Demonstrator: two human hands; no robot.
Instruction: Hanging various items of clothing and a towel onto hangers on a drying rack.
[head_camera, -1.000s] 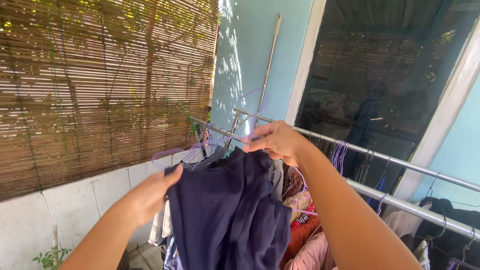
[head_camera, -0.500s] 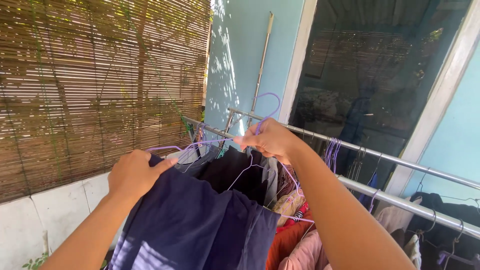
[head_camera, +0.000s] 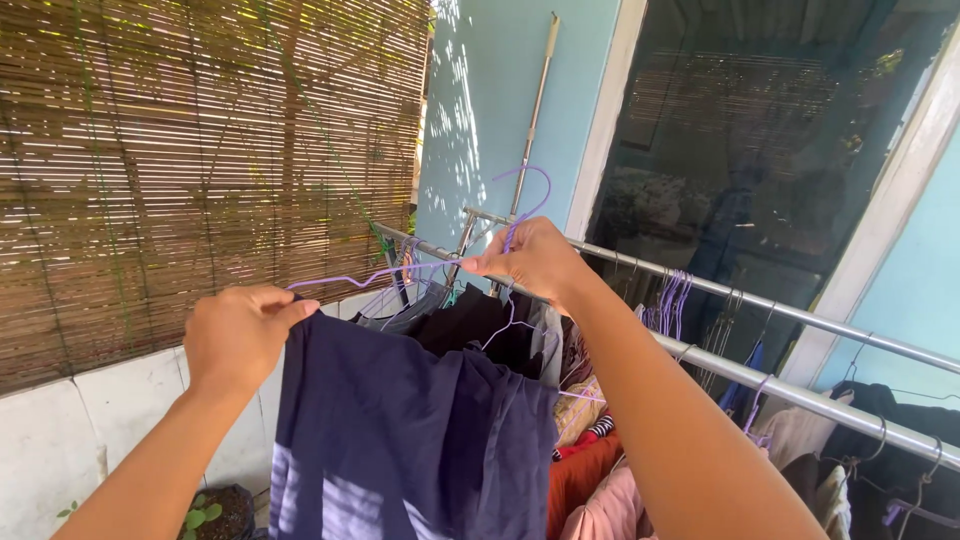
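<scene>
Hands at a laundry rack: left hand (head_camera: 243, 335) clenched on the upper corner of a navy garment (head_camera: 410, 440), right hand (head_camera: 530, 262) pinching the neck of a purple wire hanger (head_camera: 440, 268) above the metal rails (head_camera: 740, 375). Cloth likely soft, light, limp, best gripped at its top edge; hanger thin, springy. Garment draped downward from the fists, over crowded clothes; hanger's long axis roughly level, hook up.
</scene>
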